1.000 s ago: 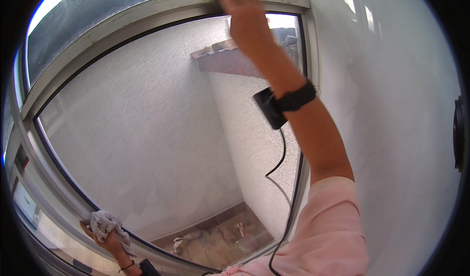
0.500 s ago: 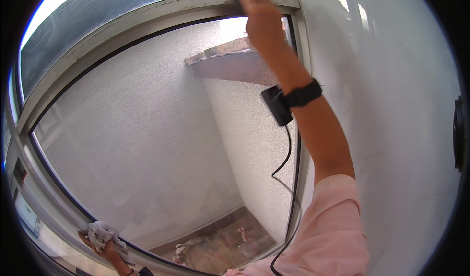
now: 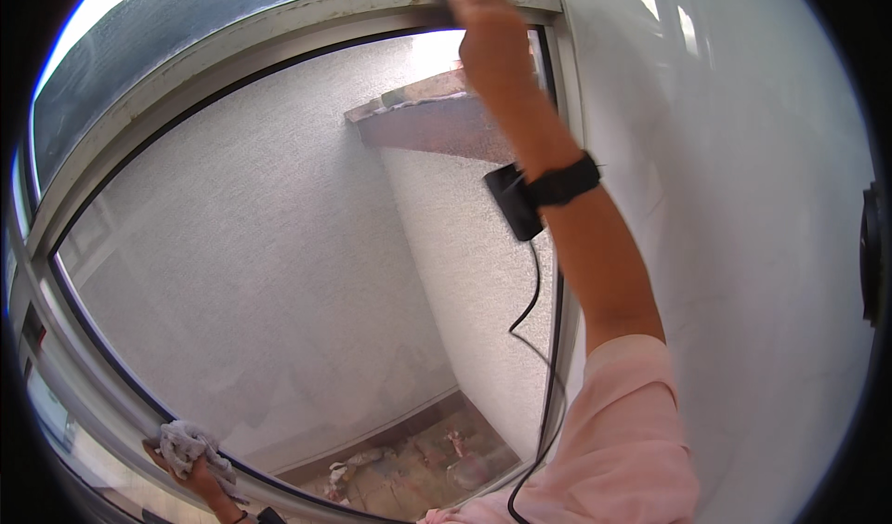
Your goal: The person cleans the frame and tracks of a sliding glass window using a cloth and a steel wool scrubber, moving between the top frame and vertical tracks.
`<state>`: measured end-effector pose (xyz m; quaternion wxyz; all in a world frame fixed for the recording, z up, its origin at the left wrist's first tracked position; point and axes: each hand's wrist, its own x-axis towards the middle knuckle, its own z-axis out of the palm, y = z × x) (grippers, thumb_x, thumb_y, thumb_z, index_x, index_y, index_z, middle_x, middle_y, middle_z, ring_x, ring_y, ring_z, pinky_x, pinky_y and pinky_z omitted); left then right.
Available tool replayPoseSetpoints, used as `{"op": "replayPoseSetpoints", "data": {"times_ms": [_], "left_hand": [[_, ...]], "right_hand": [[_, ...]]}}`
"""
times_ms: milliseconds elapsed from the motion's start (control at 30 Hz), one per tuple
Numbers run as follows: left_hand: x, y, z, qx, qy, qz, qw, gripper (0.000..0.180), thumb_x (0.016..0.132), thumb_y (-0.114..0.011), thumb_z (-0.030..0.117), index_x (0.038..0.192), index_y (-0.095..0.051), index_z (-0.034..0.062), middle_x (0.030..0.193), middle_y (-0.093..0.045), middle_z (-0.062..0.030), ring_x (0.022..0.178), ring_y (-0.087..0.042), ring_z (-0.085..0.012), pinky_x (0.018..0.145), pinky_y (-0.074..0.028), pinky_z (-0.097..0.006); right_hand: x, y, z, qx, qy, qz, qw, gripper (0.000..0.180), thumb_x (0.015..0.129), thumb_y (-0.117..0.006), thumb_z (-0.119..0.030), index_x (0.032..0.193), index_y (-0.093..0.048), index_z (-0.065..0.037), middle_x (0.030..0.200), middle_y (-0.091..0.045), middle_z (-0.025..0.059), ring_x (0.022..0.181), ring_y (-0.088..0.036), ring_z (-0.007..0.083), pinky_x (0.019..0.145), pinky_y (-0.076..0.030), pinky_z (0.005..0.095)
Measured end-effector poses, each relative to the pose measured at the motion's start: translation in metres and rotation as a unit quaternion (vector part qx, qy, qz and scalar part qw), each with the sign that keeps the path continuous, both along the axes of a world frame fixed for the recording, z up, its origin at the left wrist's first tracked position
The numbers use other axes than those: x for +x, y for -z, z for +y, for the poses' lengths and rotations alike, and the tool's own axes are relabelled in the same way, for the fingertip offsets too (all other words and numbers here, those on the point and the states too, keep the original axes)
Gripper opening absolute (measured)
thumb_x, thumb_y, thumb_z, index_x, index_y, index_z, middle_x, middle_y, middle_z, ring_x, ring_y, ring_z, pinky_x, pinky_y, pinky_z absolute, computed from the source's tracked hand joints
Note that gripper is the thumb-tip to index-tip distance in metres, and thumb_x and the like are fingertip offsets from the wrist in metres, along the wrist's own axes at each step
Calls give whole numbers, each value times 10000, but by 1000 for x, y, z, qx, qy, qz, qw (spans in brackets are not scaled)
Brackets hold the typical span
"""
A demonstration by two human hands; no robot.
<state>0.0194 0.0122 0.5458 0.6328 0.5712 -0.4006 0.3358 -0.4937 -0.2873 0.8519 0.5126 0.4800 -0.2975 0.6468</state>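
Note:
My right hand (image 3: 491, 36) is raised to the upper rail (image 3: 372, 2) of the window frame, near its right corner. Motion blurs its fingers, which are closed round a small dark thing (image 3: 444, 2) pressed to the rail; its kind cannot be made out. On that wrist are a black strap (image 3: 567, 182) and a black box (image 3: 513, 203) with a cable. Low at the left, my left hand (image 3: 200, 479) grips a crumpled grey cloth (image 3: 189, 445) against the window's lower left frame.
The large glass pane (image 3: 279, 217) fills the middle. Through it show pale walls, a ledge (image 3: 427, 124) and a floor with debris (image 3: 400, 473). A glossy white wall (image 3: 743, 245) stands at the right. The black cable (image 3: 548, 403) hangs down beside my right arm.
My right hand has shifted very slightly left along the upper rail. The left hand keeps its place with the cloth; the whole view has drifted a little.

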Motion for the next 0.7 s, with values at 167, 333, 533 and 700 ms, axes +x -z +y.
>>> {"op": "replayPoseSetpoints", "data": {"times_ms": [167, 333, 533, 700], "left_hand": [[39, 19, 0, 11, 32, -42, 999, 652, 635, -620, 33, 1243, -383, 19, 1362, -267, -89, 1114, -410, -210, 910, -347, -295], [8, 10, -10, 3, 40, 11, 999, 668, 626, -627, 43, 1247, -379, 22, 1348, -288, -96, 1121, -405, -216, 907, -348, -299], [2, 0, 5, -1, 10, 13, 1000, 772, 625, -621, 42, 1311, -268, 25, 1312, -334, -80, 1103, -414, -212, 909, -345, -289], [12, 4, 0, 9, 54, 33, 998, 735, 632, -607, 69, 1298, -297, 22, 1351, -281, -72, 1114, -405, -204, 928, -328, -289]], "right_hand": [[48, 2, 32, -17, -101, 152, 983, 495, 702, -448, 32, 1195, -413, -10, 1194, -438, 203, 1156, -371, 350, 964, -309, 421], [-71, 10, -18, 3, 87, -8, 996, 506, 690, -554, 65, 1176, -484, -58, 1203, -479, 139, 1110, -457, 297, 926, -392, 346], [27, 13, 6, 10, -55, 38, 998, 412, 721, -467, -9, 1128, -510, -49, 1223, -446, 150, 1178, -372, 300, 1001, -293, 398], [51, 18, 12, -92, -107, 131, 981, 389, 747, -472, 11, 1102, -547, -130, 1172, -500, 104, 1120, -433, 290, 956, -363, 385]]}}
